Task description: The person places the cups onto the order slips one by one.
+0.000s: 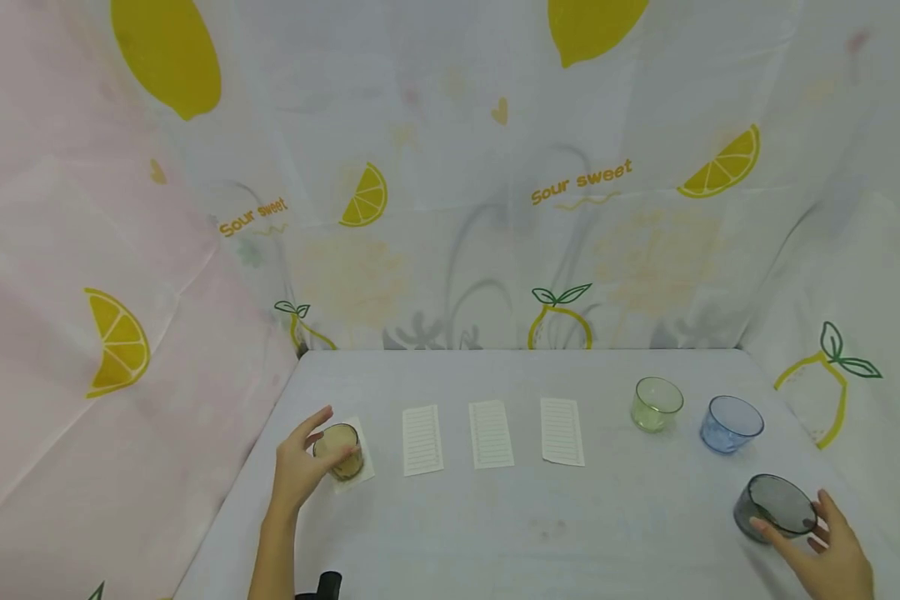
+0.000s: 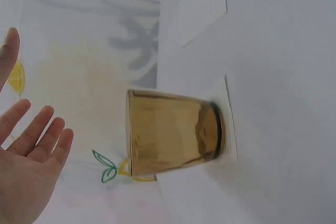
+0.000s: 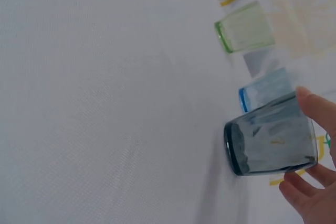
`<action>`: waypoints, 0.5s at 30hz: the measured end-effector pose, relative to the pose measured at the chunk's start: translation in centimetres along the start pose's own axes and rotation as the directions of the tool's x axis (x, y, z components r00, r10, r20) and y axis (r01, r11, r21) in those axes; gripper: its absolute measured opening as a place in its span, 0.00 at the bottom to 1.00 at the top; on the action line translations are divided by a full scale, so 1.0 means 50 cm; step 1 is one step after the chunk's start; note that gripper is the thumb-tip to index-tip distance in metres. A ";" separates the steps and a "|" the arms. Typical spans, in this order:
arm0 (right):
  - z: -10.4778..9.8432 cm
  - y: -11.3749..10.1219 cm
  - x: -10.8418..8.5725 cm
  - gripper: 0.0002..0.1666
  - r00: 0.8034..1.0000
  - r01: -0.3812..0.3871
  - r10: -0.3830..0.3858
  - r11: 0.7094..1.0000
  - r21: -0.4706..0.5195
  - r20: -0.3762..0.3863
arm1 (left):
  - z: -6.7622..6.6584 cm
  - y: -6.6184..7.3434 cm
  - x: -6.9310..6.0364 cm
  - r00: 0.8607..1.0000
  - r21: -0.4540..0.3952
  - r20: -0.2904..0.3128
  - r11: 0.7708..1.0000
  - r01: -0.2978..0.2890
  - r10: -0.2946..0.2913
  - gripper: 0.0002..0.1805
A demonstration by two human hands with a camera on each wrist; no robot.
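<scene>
The amber glass (image 1: 347,467) stands upright on a small printed paper (image 1: 365,469) at the left. My left hand (image 1: 292,475) is beside and above it with fingers spread; in the left wrist view a gap separates that hand (image 2: 29,174) from the amber glass (image 2: 165,132). At the right front, my right hand (image 1: 836,558) holds the grey glass (image 1: 767,510) between thumb and fingers near its rim. The right wrist view shows the thumb of this hand (image 3: 319,198) on one side of the grey glass (image 3: 273,140) and fingertips on the opposite side.
Three more printed papers (image 1: 422,440), (image 1: 491,434), (image 1: 562,432) lie in a row across the white table (image 1: 450,533). A green glass (image 1: 656,408) and a blue glass (image 1: 730,429) stand behind the grey one. A black object (image 1: 329,585) is at the front edge; patterned cloth surrounds the table.
</scene>
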State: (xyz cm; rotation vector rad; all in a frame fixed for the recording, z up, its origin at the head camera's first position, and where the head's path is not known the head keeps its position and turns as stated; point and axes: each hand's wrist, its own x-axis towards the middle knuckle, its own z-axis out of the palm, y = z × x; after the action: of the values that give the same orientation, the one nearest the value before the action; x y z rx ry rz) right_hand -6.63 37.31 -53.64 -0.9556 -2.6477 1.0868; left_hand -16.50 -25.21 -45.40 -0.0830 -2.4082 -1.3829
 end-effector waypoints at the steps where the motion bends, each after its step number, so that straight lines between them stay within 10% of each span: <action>1: -0.001 -0.005 -0.003 0.66 1.000 -0.009 0.009 1.000 0.002 0.007 | 0.006 0.005 0.000 0.999 -0.020 0.031 1.000 0.022 -0.022 0.39; 5: -0.002 -0.007 -0.005 0.66 0.999 -0.026 0.027 1.000 -0.016 0.019 | 0.034 0.021 -0.001 0.990 -0.078 0.126 0.994 0.072 -0.062 0.40; 15: -0.005 -0.034 -0.019 0.65 0.998 -0.057 0.056 0.998 0.019 0.037 | 0.100 0.014 -0.003 0.977 -0.102 0.213 0.995 -0.012 0.033 0.39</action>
State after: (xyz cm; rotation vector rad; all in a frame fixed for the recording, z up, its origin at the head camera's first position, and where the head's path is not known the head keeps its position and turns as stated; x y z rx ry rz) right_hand -6.65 35.97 -52.21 -1.0226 -2.6482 1.1521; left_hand -17.57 -20.60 -47.13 -0.2986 -2.4987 -1.5549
